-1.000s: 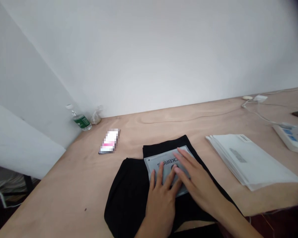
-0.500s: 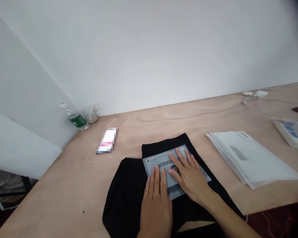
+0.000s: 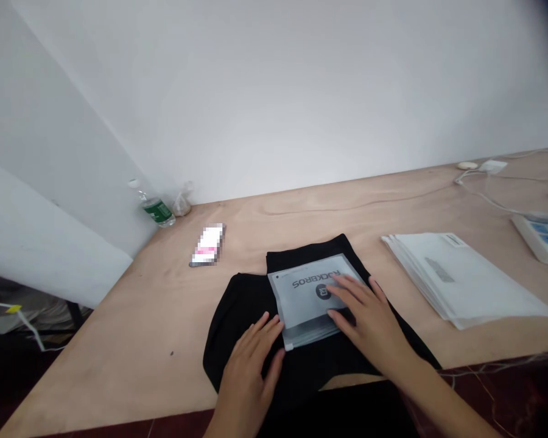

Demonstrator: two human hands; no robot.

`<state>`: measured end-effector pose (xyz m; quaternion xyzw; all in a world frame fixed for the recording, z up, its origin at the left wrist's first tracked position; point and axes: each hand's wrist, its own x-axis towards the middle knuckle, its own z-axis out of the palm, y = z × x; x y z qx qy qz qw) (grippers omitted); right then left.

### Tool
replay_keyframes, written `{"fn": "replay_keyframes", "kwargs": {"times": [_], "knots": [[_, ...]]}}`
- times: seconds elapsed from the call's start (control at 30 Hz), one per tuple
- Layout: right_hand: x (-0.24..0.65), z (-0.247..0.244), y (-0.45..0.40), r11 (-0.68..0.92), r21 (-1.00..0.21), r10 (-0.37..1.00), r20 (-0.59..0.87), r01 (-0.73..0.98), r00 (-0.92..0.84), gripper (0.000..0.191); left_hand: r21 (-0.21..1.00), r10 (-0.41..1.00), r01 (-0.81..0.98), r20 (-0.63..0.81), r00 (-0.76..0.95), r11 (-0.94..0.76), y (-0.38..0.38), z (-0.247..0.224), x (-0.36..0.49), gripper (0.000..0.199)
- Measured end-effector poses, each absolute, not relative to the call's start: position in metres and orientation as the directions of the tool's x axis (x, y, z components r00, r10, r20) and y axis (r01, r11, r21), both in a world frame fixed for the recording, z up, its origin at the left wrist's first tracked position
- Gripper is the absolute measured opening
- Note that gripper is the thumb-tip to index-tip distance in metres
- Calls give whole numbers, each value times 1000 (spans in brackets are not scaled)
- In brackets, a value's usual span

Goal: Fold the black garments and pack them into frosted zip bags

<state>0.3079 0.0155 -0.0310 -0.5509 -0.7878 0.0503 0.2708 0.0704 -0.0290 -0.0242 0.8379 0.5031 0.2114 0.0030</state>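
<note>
A frosted zip bag (image 3: 296, 304) printed ROCKBROS lies flat on a spread black garment (image 3: 237, 316), its lettering upside down to me. Dark material shows through the lower part of the bag. My right hand (image 3: 369, 316) rests over the bag's right side with the fingers spread. Beside the bag's lower left corner, my left hand (image 3: 251, 359) lies on the black cloth, fingers stretched out and the tips close to the bag's edge. Neither hand grips anything.
Right of the garment lies a stack of white frosted bags (image 3: 466, 280). A phone (image 3: 207, 244) and a water bottle (image 3: 159, 212) are at the left. Cables (image 3: 484, 191) and a white device with blue keys (image 3: 541, 237) sit at the far right. The table's near edge runs below.
My left hand has slid off the bag to the left and down onto the black cloth. My right hand has shifted right, uncovering more of the bag's print. The view has shifted slightly.
</note>
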Motion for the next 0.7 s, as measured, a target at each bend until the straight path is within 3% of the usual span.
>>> {"fn": "replay_keyframes", "kwargs": {"times": [0.1,0.17,0.37,0.53,0.7], "knots": [[282,-22,-3,647,-375,743,507,664,-437,28,279,803,808,483,349,-518,-30,-28,68,28],[264,-19,-12,735,-383,670,538,559,-512,27,266,766,800,550,333,-538,-29,-29,71,21],[243,-20,-13,733,-367,659,591,572,-466,22,199,726,809,591,352,-554,-23,-16,81,20],[253,-22,-5,775,-326,612,603,541,-512,30,228,744,815,586,322,-533,-23,-6,87,21],[300,-28,2,786,-183,564,605,591,-562,29,275,766,838,598,235,-471,-22,-8,75,19]]}}
